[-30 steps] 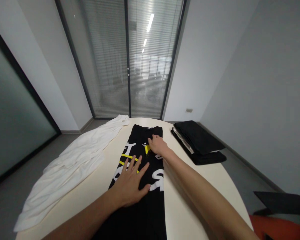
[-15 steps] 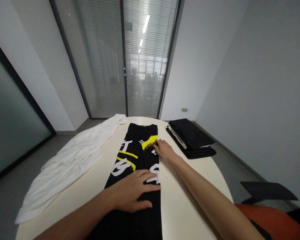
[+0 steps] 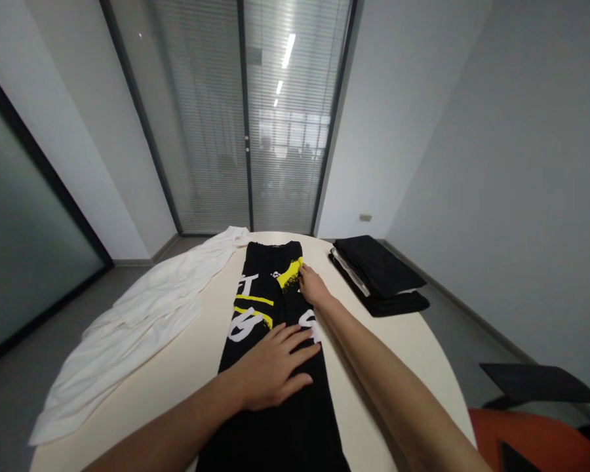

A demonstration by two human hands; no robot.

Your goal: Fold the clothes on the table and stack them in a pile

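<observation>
A black garment [image 3: 255, 262] with white lettering and yellow stripes lies as a long folded strip down the middle of the table, its near end running out of view at the bottom. My left hand [image 3: 275, 370] rests flat on it, fingers spread toward its right edge. Farther up, my right hand [image 3: 313, 286] is at that right edge beside the yellow patch, with the fingers closed on the cloth there. Part of the print is hidden beneath my hands.
A white garment [image 3: 142, 314] is draped along the left side of the round cream table [image 3: 209, 324]. Dark folded clothes [image 3: 376, 269] are stacked at the back right. An orange chair [image 3: 531, 436] stands to the right, and a glass partition [image 3: 206, 131] is behind.
My right hand has gone from lying at the edge to gripping the cloth. The garment's upper right edge has shifted left. My left hand sits slightly farther right and forward.
</observation>
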